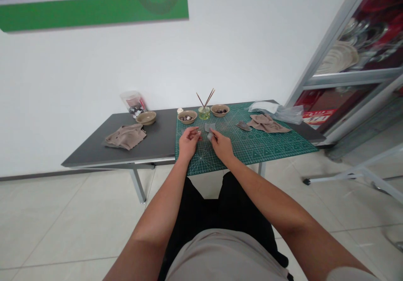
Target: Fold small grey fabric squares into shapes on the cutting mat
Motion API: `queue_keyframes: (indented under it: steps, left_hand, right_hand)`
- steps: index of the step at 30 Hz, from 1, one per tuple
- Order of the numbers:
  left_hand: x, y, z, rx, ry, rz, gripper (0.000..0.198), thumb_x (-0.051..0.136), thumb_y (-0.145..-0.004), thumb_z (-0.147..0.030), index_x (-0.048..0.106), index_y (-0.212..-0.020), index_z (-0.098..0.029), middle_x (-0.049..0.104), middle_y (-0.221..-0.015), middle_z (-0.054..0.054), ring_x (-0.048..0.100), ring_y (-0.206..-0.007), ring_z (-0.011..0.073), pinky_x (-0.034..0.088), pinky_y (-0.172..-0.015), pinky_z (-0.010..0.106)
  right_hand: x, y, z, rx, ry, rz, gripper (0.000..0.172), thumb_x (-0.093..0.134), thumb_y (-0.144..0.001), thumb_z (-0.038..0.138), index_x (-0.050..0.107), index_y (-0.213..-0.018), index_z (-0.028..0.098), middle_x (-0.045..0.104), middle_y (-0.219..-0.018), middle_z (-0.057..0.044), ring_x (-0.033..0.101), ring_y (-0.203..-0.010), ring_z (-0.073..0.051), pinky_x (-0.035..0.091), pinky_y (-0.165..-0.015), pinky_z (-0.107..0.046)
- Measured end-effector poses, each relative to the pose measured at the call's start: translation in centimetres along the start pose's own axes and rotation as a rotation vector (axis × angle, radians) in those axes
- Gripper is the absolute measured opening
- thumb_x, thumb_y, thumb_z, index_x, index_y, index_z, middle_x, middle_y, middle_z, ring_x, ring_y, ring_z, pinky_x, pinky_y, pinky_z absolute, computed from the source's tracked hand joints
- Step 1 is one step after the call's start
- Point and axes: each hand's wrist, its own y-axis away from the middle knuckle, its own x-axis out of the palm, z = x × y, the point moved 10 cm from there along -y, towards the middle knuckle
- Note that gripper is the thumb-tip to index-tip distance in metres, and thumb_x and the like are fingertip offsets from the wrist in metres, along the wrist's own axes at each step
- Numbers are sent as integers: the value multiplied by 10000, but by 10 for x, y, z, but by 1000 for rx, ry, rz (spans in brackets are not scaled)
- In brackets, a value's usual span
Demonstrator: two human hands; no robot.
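Over the front of the green cutting mat (252, 149), my two hands are close together. My right hand (223, 146) is closed, its thumb and fingers pinching a small grey sheet (210, 127) that looks thin and partly see-through. My left hand (189, 141) is just to the left, with fingers curled and tips pressed together; anything between them is too small to make out. Behind the hands are a tan bowl of small dark and light pieces (187, 117), a glass jar (204, 113) with several thin sticks, and a second tan bowl (220, 110) with dark pieces.
A brown cloth (126, 136), another tan bowl (146, 118) and a clear bag of pieces (134, 104) are on the dark table's left side. To the right lie a grey scrap (243, 126), a brown cloth (267, 123) and clear plastic (283, 112). The wall stands behind.
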Motion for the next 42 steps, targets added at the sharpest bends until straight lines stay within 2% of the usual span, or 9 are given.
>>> queue_keyframes:
  steps: [4, 7, 13, 17, 22, 27, 32, 36, 42]
  left_hand:
    - [5, -1, 11, -70, 4, 59, 188, 706, -722, -250, 711, -892, -172, 722, -849, 50, 701, -777, 174, 578, -793, 354]
    - [10, 1, 17, -137, -47, 103, 243, 723, -703, -263, 707, -928, -172, 726, -829, 47, 691, -728, 176, 580, -734, 351]
    - [13, 6, 1, -46, -340, 106, 150, 669, -762, -323, 667, -783, -174, 699, -727, 25, 661, -678, 160, 524, -676, 288]
    - [18, 7, -6, 5, -455, 155, 56, 625, -742, -205, 659, -777, -179, 689, -734, 3, 634, -685, 137, 486, -678, 256]
    - [11, 6, -10, 10, -545, 97, 111, 636, -726, -241, 617, -636, -178, 618, -615, -21, 562, -599, 125, 424, -591, 245]
    - [10, 10, -8, 14, -419, 100, 130, 673, -722, -294, 641, -670, -180, 637, -629, -24, 570, -597, 122, 436, -581, 240]
    - [1, 9, -3, -20, -184, 12, 178, 703, -727, -342, 624, -745, -183, 696, -745, 12, 649, -688, 143, 523, -693, 282]
    - [-4, 5, 0, -9, -25, -43, 197, 690, -727, -314, 544, -765, -188, 710, -894, 41, 682, -774, 150, 548, -753, 312]
    - [13, 5, 2, 14, -346, 111, 124, 671, -727, -284, 627, -784, -183, 653, -700, -9, 608, -644, 128, 479, -636, 250]
  right_hand:
    - [-10, 0, -5, 56, -70, -72, 334, 504, -909, 248, 614, -1218, 186, 729, -1061, -103, 703, -921, -255, 534, -859, -396]
    - [-7, 2, 2, -4, -59, -46, 302, 499, -910, 227, 637, -1178, 200, 720, -1110, -86, 693, -989, -246, 529, -899, -389]
    - [5, 8, 19, -173, 38, 60, 390, 463, -909, 140, 618, -1255, 233, 632, -1298, -47, 612, -1182, -191, 497, -1003, -344]
    - [11, 11, 23, -198, 125, 104, 414, 451, -926, 149, 587, -1307, 235, 585, -1357, -47, 603, -1195, -192, 507, -998, -346]
    - [20, 13, 27, -228, 148, 179, 461, 467, -909, 127, 554, -1350, 227, 523, -1415, -61, 609, -1188, -217, 514, -995, -369]
    - [15, 9, 22, -185, 42, 142, 426, 476, -917, 157, 584, -1317, 256, 620, -1312, -47, 615, -1179, -205, 494, -1021, -377]
    - [15, 7, 16, -141, 31, 158, 381, 489, -901, 139, 639, -1241, 226, 672, -1231, -66, 645, -1123, -213, 494, -999, -376]
    - [4, 5, 11, -107, -33, 57, 365, 484, -901, 149, 639, -1223, 221, 675, -1228, -60, 645, -1114, -204, 486, -986, -348]
    - [-11, 6, -2, 13, -139, -82, 251, 524, -898, 256, 638, -1116, 211, 728, -1048, -62, 696, -938, -214, 522, -859, -341]
